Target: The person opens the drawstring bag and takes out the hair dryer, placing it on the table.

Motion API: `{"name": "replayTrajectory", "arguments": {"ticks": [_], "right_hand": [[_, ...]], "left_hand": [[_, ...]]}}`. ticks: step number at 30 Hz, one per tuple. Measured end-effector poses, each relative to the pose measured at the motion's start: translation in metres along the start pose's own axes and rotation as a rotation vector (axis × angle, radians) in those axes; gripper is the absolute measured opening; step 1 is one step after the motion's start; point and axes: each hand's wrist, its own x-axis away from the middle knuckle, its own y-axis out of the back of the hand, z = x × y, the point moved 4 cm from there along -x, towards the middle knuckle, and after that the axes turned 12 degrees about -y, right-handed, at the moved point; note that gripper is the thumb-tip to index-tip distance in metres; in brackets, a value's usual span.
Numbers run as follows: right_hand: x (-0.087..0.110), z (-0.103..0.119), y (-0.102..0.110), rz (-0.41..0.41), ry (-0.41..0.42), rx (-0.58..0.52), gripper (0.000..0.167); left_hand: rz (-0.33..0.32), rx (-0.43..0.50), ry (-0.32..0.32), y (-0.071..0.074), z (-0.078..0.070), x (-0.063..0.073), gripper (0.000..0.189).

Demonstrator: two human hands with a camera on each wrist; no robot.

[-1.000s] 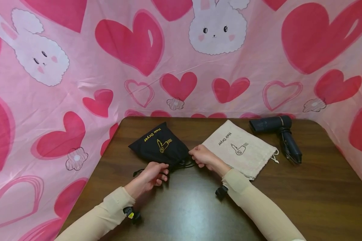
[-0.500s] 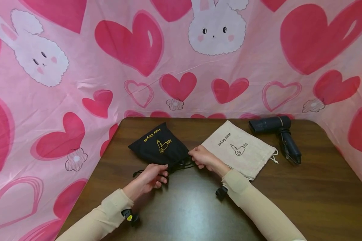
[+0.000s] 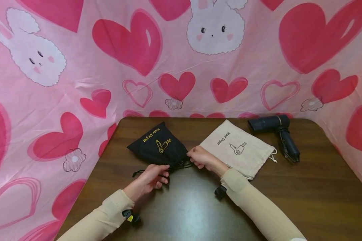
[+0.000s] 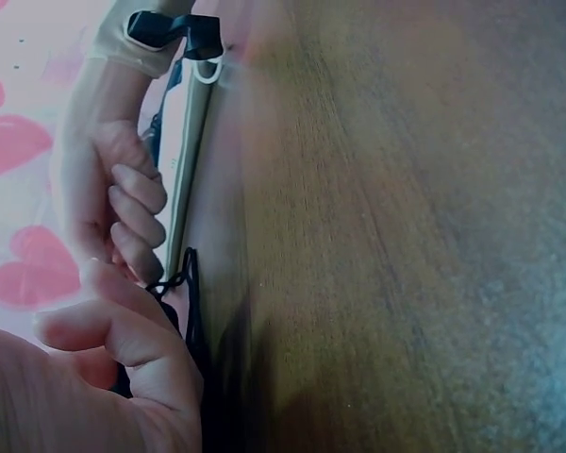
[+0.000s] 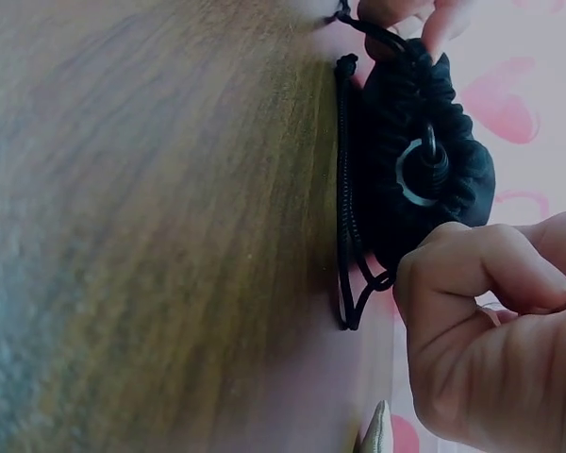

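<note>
A black drawstring bag (image 3: 152, 147) with yellow "Hair Dryer" lettering lies bulging on the table, its gathered mouth towards me. My left hand (image 3: 151, 179) pinches the near left edge of that mouth between thumb and finger. At the other side of the mouth, my right hand (image 3: 203, 158) pinches the edge. In the right wrist view the ruffled opening stands partly open, and a dark ribbed end with a loop (image 5: 424, 172) shows inside; the rest of that object is hidden. Black cords (image 5: 344, 198) trail from both sides of the bag.
A flat beige drawstring bag (image 3: 241, 150) with the same lettering lies beside my right hand. Behind it, at the back right, is a dark hair dryer (image 3: 268, 124) with its cord bundled at the handle. A heart-patterned cloth (image 3: 157, 60) hangs round the wooden table (image 3: 307, 197).
Both hands keep their places at the bag's mouth, and the bags and hair dryer lie where they did. The head view has shifted very slightly.
</note>
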Motion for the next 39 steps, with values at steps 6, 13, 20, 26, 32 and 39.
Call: {"name": "replayTrajectory", "arguments": {"ticks": [6,13,20,26,32,39], "right_hand": [[-0.0023,0.0002,0.0013,-0.011,0.006,-0.001,0.043],[-0.0021,0.0011,0.0019,-0.019,0.002,-0.017,0.046],[-0.0021,0.0014,0.0047,-0.027,0.014,-0.019,0.045],[-0.0025,0.0019,0.0065,-0.038,0.004,-0.019,0.042],[-0.0033,0.0034,0.0086,-0.06,0.002,-0.036,0.043],[-0.0035,0.0043,0.0082,-0.047,0.001,-0.038,0.042]], "left_hand": [[-0.022,-0.007,-0.013,-0.0003,-0.0005,-0.0015,0.021],[-0.027,-0.023,-0.023,0.0002,-0.0036,0.0001,0.02],[-0.027,-0.03,-0.03,0.0007,-0.004,0.0016,0.02],[-0.032,-0.033,-0.037,0.0015,-0.0039,0.0022,0.021],[-0.035,-0.037,-0.047,0.0039,-0.0044,0.0038,0.022],[-0.033,-0.033,-0.053,0.0074,-0.004,0.0074,0.02]]}}
